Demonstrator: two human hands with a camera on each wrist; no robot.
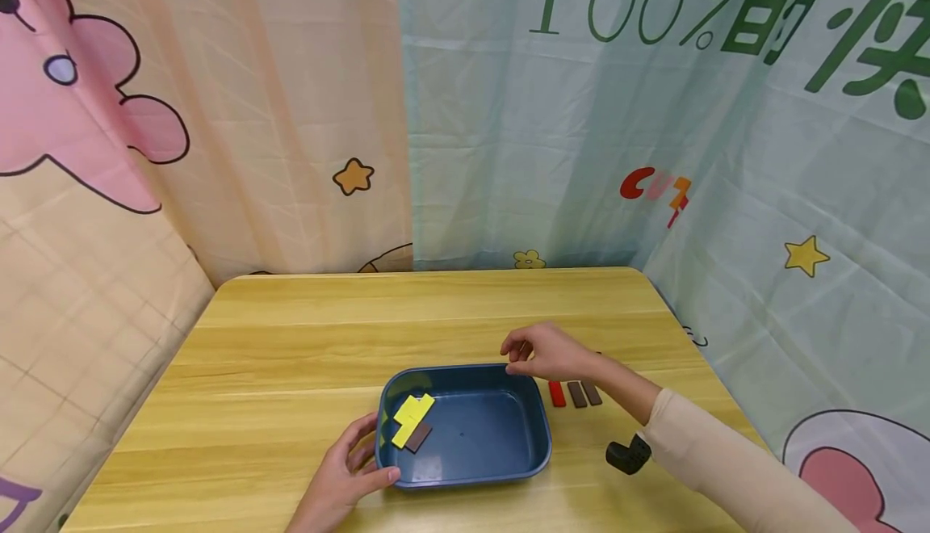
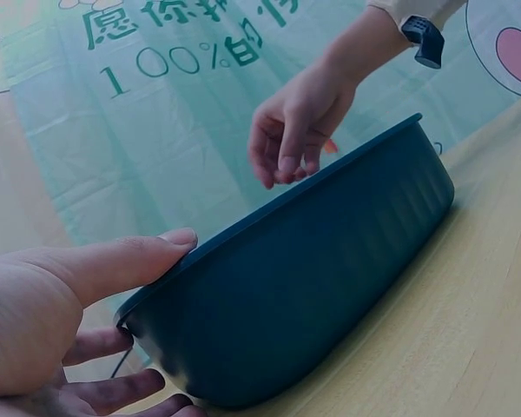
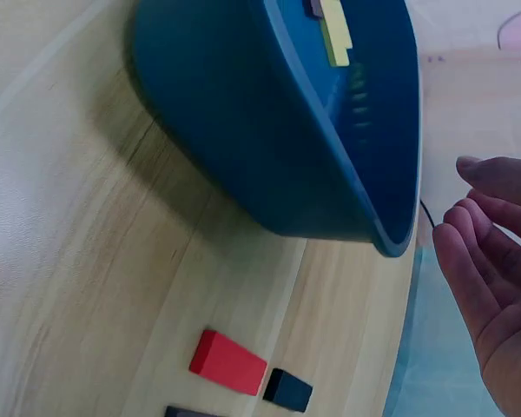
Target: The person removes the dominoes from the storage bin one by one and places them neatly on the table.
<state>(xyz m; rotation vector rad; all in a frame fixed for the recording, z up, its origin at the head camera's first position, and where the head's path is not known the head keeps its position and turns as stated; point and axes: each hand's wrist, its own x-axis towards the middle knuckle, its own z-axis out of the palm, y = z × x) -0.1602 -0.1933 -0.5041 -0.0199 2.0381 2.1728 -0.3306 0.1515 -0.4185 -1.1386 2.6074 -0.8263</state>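
Note:
A blue plastic bin (image 1: 465, 480) stands on the table, with yellow blocks (image 1: 412, 410) and a brown block (image 1: 418, 438) lying at its left end. My left hand (image 1: 347, 468) grips that end, thumb over the rim and fingers along the outer wall. Above the bin's far right corner hovers my right hand (image 1: 546, 351), its fingers loosely bent. In the right wrist view a gap shows between its thumb and fingertips, with nothing in it. Just right of the bin, a red block (image 1: 556, 393) and two dark brown blocks (image 1: 577, 394) lie beneath the right forearm.
A black block (image 3: 287, 390) lies beside the red one in the right wrist view. The wooden table (image 1: 291, 339) ends at a printed curtain (image 1: 479, 153) behind and on both sides. A black device (image 1: 628, 455) is at the right wrist.

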